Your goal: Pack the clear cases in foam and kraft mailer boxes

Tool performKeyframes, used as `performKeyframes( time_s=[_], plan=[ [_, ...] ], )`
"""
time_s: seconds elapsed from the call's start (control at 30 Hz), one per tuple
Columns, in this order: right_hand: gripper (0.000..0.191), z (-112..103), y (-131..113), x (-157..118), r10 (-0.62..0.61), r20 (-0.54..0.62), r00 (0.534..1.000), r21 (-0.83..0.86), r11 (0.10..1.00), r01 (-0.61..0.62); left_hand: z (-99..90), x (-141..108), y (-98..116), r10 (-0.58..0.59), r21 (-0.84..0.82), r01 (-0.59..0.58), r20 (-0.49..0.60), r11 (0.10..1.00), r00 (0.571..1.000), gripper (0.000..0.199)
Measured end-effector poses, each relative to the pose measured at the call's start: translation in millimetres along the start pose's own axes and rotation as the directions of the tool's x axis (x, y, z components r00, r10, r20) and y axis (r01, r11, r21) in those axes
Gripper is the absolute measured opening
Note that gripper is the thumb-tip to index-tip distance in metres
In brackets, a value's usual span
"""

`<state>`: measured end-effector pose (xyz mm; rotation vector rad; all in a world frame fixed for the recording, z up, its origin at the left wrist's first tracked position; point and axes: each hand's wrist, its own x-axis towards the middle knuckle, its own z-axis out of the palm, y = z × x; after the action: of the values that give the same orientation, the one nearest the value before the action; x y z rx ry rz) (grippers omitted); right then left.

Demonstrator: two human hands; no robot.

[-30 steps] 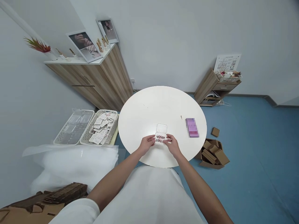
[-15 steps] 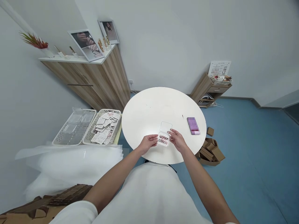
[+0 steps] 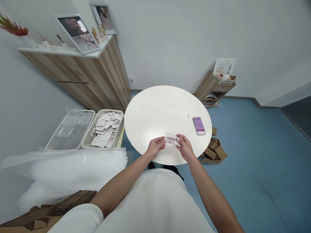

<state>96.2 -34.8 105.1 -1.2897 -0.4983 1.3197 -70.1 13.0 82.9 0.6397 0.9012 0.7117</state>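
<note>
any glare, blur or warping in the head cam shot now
In the head view, a white reflection marks the larger framed picture; in the head view, the purple item is pixelated; in the head view, the wooden cabinet leans, likely wide-angle distortion; in the head view, the contents of the clear case look too small to read.

Packing-style workroom, with a basket [image 3: 118, 132] of printed cards [image 3: 105, 128], heaped cardboard boxes [image 3: 214, 150] and framed hand photos [image 3: 78, 33].

open passage over far half of round white table [image 3: 160, 103], purple blurred item [image 3: 199, 126] obstructing its right side, clear plastic case [image 3: 171, 139] blocking gap between left hand [image 3: 155, 147] and right hand [image 3: 185, 148]
</note>
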Motion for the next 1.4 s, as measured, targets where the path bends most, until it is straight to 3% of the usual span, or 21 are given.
performKeyframes(
  time_s=[0.17, 0.27, 0.4, 0.53, 0.8, 0.93, 1.17, 1.4],
  plan=[
    [0.030, 3.6, -1.2, -5.9, 0.013, -0.044, 0.999, 0.109, 0.994, -0.008, 4.6, -1.7, -0.1, -0.001, -0.103, -0.004, -0.042, 0.995, 0.999, 0.039],
    [0.033, 1.7, -5.5, -8.9, 0.070, -0.012, 0.998, 0.155, 0.986, -0.067, 4.8, -1.8, 0.9, 0.012, -0.131, -0.020, -0.064, 0.991, 0.998, 0.039],
    [0.039, -2.8, -6.9, -8.5, 0.131, 0.054, 0.990, 0.123, 0.983, -0.137, 7.8, -1.7, 0.4, 0.027, -0.136, -0.038, -0.076, 0.990, 0.997, 0.039],
    [0.038, -8.4, -7.0, -3.9, 0.127, 0.030, 0.992, 0.057, 0.990, -0.128, 16.9, -1.8, -1.2, 0.032, -0.123, -0.042, -0.080, 0.992, 0.996, 0.037],
    [0.038, -19.0, -13.9, 4.6, 0.080, 0.038, 0.996, -0.023, 0.997, -0.079, 30.4, -9.9, -0.7, 0.069, 0.082, -0.059, -0.122, 0.995, 0.990, 0.045],
    [0.039, -17.0, -7.0, 7.7, 0.088, 0.061, 0.994, -0.054, 0.995, -0.085, 31.5, -13.3, -8.7, 0.125, 0.153, -0.094, -0.211, 0.984, 0.969, 0.046],
    [0.036, 5.8, 10.3, 9.2, 0.173, 0.161, 0.972, -0.144, 0.978, -0.150, 8.3, -30.6, -17.2, 0.174, 0.175, -0.116, -0.363, 0.978, 0.915, 0.045],
    [0.033, 55.1, 28.9, 17.7, 0.196, 0.175, 0.965, -0.197, 0.967, -0.161, -35.0, -31.5, -9.2, 0.177, 0.132, -0.131, -0.451, 0.983, 0.875, 0.042]
  ],
)
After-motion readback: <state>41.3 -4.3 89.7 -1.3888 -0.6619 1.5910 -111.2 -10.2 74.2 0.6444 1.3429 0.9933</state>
